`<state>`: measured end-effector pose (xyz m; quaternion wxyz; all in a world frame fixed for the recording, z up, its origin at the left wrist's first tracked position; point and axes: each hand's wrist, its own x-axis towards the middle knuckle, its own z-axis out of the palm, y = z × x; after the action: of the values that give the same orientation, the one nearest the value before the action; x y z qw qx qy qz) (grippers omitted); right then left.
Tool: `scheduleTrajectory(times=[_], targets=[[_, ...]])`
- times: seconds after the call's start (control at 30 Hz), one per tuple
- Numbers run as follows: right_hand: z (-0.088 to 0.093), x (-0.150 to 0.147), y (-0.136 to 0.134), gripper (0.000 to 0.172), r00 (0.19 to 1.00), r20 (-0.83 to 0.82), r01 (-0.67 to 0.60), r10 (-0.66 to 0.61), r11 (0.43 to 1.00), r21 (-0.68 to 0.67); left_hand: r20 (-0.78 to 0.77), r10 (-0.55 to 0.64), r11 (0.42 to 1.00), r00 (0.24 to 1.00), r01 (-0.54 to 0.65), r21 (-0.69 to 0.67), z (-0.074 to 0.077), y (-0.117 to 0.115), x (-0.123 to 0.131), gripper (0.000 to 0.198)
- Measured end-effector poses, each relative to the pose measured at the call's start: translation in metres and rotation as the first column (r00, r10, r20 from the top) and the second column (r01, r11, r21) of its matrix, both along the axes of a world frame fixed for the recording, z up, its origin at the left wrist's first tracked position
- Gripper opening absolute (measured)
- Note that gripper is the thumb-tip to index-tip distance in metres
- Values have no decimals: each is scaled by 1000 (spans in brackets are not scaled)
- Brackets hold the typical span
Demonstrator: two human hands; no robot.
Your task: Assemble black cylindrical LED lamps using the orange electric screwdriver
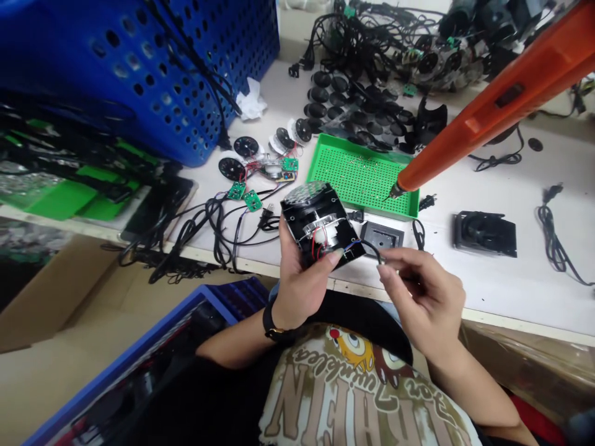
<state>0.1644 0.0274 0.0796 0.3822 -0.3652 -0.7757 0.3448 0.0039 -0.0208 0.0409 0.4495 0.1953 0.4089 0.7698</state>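
Observation:
My left hand is closed around a black housing with a clear faceted lens on top. Its side is open and shows a motor-like part with red wires. My left thumb presses near the housing's lower edge, where blue and brown-looking wires emerge. My right hand pinches a black cable between thumb and fingertips, and the cable leads to the housing. Just behind it, a square black cover lies on the table.
An orange electric screwdriver hangs over a green tray holding small screws. Motors with discs and green circuit boards lie left among black cords. A blue basket stands back left; a black housing lies right.

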Motion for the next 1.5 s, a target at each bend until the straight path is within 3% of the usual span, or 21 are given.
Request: scheduleTrajectory(times=[0.13, 0.23, 0.37, 0.47, 0.53, 0.6, 0.7, 0.8, 1.03, 1.23, 1.5], targets=[[-6, -2, 4, 28, 999, 40, 10, -14, 996, 85, -115, 25, 1000, 993, -24, 11, -1, -4, 5, 104], [-9, -7, 8, 36, 1000, 21, -25, 21, 973, 229, -187, -23, 1000, 982, 21, -14, -5, -9, 9, 106], [-14, -13, 8, 38, 973, 212, -24, -90, 875, 484, -201, -12, 1000, 980, 9, -17, -9, -13, 13, 106], [-17, -17, 4, 36, 935, 326, -78, -139, 816, 572, -253, 49, 999, 966, -50, 4, -7, -13, 15, 105], [-15, -20, 1, 36, 923, 362, -107, -130, 817, 567, -320, 125, 991, 939, -131, 3, -5, -12, 16, 104], [-12, -23, -2, 35, 926, 368, -115, -87, 863, 492, -386, 198, 977, 901, -215, -1, -3, -10, 17, 103], [-6, -24, -3, 24, 963, 270, -67, -27, 940, 333, -454, 242, 962, 858, -272, -1, -4, -9, 19, 98], [-5, -24, -3, 14, 981, 188, -2, -49, 965, 262, -523, 255, 954, 813, -300, -1, -7, -9, 20, 95], [-11, -25, -3, 18, 963, 266, -59, -45, 927, 370, -471, 218, 962, 855, -269, -43, -9, -8, 22, 104], [-12, -28, 0, 17, 963, 266, -76, -31, 921, 381, -429, 200, 970, 881, -241, -41, -10, -6, 21, 108], [-26, -17, 9, 38, 938, 341, -233, 62, 841, 488, -151, 30, 994, 988, -45, -100, -5, -1, 8, 107]])
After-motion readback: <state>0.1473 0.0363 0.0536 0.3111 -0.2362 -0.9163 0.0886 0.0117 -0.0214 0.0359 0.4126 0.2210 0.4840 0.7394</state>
